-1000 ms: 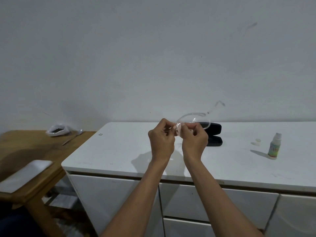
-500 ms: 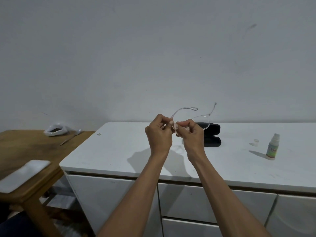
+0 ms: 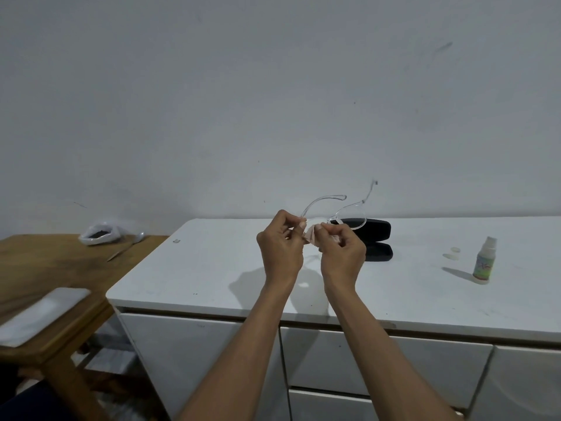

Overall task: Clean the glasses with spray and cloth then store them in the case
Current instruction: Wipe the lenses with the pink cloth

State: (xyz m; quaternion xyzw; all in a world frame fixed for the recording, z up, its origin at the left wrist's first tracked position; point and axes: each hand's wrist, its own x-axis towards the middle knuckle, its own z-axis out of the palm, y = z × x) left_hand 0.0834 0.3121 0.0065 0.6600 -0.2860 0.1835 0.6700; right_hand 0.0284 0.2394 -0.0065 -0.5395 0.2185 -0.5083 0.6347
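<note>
Clear-framed glasses (image 3: 349, 212) are held up above the white cabinet top, temples unfolded and pointing away from me. My left hand (image 3: 280, 246) pinches the frame at its left end. My right hand (image 3: 343, 253) presses a small pale pink cloth (image 3: 312, 233) against the left lens. Behind my hands the black glasses case (image 3: 376, 238) lies open on the cabinet. The small spray bottle (image 3: 484, 259) stands uncapped at the right, apart from both hands.
The white cabinet (image 3: 212, 268) has drawers below. A clear cap (image 3: 452, 253) lies left of the bottle. At the left stands a wooden table (image 3: 45, 268) with a plastic bag (image 3: 98, 233), a spoon (image 3: 124, 249) and a white pad (image 3: 39, 314).
The glasses have turned so both temples and the right lens show. My hands have stayed at the same spot, rubbing the lens with the cloth.
</note>
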